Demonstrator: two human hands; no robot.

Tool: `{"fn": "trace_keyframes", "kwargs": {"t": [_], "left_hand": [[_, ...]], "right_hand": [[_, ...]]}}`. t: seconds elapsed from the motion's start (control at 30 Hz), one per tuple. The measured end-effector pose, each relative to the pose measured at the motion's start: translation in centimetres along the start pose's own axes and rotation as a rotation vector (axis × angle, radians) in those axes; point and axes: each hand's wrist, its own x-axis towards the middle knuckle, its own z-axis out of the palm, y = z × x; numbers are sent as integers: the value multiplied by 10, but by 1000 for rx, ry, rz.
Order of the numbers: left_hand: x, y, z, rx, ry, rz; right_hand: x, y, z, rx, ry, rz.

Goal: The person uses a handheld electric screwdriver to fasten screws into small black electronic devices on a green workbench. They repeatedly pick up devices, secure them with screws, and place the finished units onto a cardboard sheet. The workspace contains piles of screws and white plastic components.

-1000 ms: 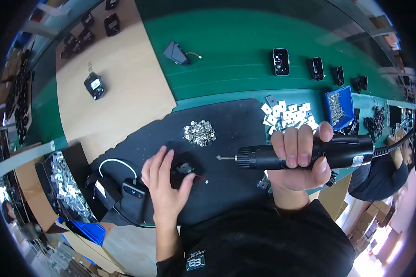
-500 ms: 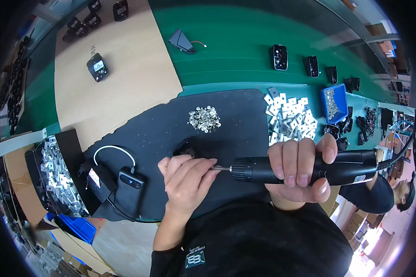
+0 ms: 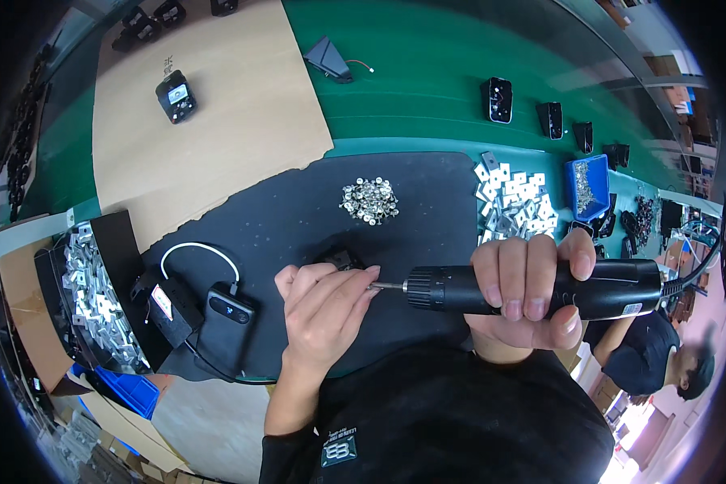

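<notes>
My right hand [image 3: 532,282] is wrapped round a black electric screwdriver [image 3: 452,289], held level with its metal bit [image 3: 389,285] pointing left. The fingertips of my left hand [image 3: 319,310] are pinched together at the end of the bit; whatever they hold there is too small and covered to make out. Just beyond my left hand, a small black housing [image 3: 343,259] lies on the dark mat [image 3: 290,210], partly hidden by the fingers. Farther off on the mat is a loose heap of silvery screws [image 3: 369,201].
Metal plates [image 3: 516,198] are piled right of the mat, near a blue bin [image 3: 587,187] of small parts. To the left stand a black box of metal pieces [image 3: 105,306] and a power bank [image 3: 231,305] with a white cable. Cardboard [image 3: 210,137] bears a black unit [image 3: 176,97]. A co-worker [image 3: 645,351] is at right.
The view has shifted slightly, so the bench things sit a little differently in it. More of the black housing shows beyond my left hand. Both hands keep their grips at the screwdriver and its bit.
</notes>
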Motion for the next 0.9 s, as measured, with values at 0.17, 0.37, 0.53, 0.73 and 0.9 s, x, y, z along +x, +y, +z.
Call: {"fn": "trace_keyframes", "kwargs": {"t": [0.17, 0.37, 0.53, 0.73, 0.9], "left_hand": [[-1, -2, 2, -29, -12, -8], [-2, -8, -2, -20, -86, 50], [-7, -16, -10, 59, -65, -38], [-18, -31, 0, 220, -227, -142], [-6, -26, 0, 190, -210, -155]], "right_hand": [[-1, 0, 0, 6, -10, 20], [4, 1, -4, 12, -43, 67], [11, 9, -7, -41, -37, 83], [6, 20, -5, -114, 2, 126], [1, 34, -2, -169, -46, 88]]}}
